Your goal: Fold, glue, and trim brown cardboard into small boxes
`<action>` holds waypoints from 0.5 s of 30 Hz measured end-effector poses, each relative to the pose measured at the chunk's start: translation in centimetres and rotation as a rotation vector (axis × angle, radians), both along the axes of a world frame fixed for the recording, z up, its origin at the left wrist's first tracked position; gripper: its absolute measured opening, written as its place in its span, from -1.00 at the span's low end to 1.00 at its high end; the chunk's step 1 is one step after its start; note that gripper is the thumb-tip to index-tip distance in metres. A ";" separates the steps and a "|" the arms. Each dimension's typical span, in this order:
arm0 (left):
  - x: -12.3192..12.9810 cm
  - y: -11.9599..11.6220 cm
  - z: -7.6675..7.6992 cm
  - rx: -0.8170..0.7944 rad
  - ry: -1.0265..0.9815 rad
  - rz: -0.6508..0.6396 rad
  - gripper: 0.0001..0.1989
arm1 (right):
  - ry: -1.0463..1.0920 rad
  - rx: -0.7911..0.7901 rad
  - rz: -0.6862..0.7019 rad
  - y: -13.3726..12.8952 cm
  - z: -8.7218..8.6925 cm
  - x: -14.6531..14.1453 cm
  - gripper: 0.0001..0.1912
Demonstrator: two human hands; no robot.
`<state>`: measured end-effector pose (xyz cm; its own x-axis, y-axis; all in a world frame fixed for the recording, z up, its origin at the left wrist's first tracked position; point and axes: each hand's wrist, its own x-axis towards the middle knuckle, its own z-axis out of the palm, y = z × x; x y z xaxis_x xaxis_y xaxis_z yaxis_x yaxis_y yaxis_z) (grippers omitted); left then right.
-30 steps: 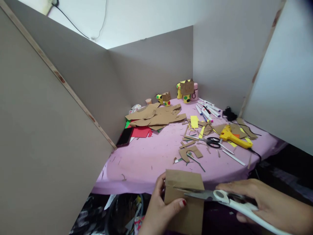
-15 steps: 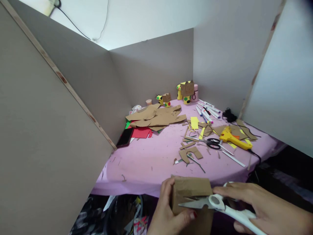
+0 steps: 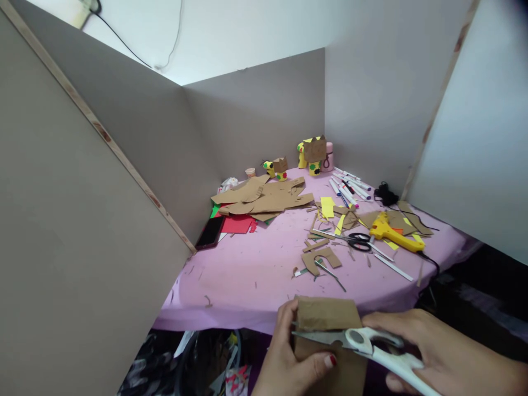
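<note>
Low in the view, my left hand [image 3: 291,357] grips the left side of a piece of brown cardboard [image 3: 328,313], its thumb lying across the front. My right hand [image 3: 433,341] has its fingers in the handles of white-handled scissors [image 3: 363,340]. The scissor blades reach left across the cardboard, below its upper part, with the tips close to my left fingers. How far the blades are parted is hard to see. The lower part of the cardboard runs out of the picture.
On the pink-covered table [image 3: 231,280] lie cardboard sheets [image 3: 272,195], black-handled scissors [image 3: 359,242], a yellow glue gun [image 3: 396,234], several markers [image 3: 350,187] and cardboard scraps [image 3: 330,256]. A phone [image 3: 210,232] is at the left edge. Grey panels [image 3: 256,110] surround the table. Below stands a bin [image 3: 210,357].
The scissors have moved slightly left across the cardboard, and their blades look closer together. The cardboard has shifted a little to the right, with my left hand still on it.
</note>
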<state>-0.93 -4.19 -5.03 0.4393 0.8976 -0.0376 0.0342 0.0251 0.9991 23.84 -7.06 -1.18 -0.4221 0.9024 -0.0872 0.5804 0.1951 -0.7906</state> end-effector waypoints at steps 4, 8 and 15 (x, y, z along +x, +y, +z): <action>0.1 0.4 0.2 -0.023 -0.036 -0.003 -0.12 | 0.042 -0.021 0.026 0.2 -0.1 0.2 -0.83; 0.2 0.9 0.0 -0.018 -0.087 -0.035 -0.15 | 0.061 -0.027 0.031 0.6 -0.4 0.4 -0.76; 0.7 2.6 1.6 -0.078 -0.124 -0.043 -0.17 | 0.093 -0.039 -0.025 2.0 -0.8 0.8 -0.72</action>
<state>-0.25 -1.56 -3.40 0.4826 0.8745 -0.0491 -0.0867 0.1035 0.9908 24.61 -5.10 -2.03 -0.4076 0.9093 -0.0843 0.5086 0.1494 -0.8479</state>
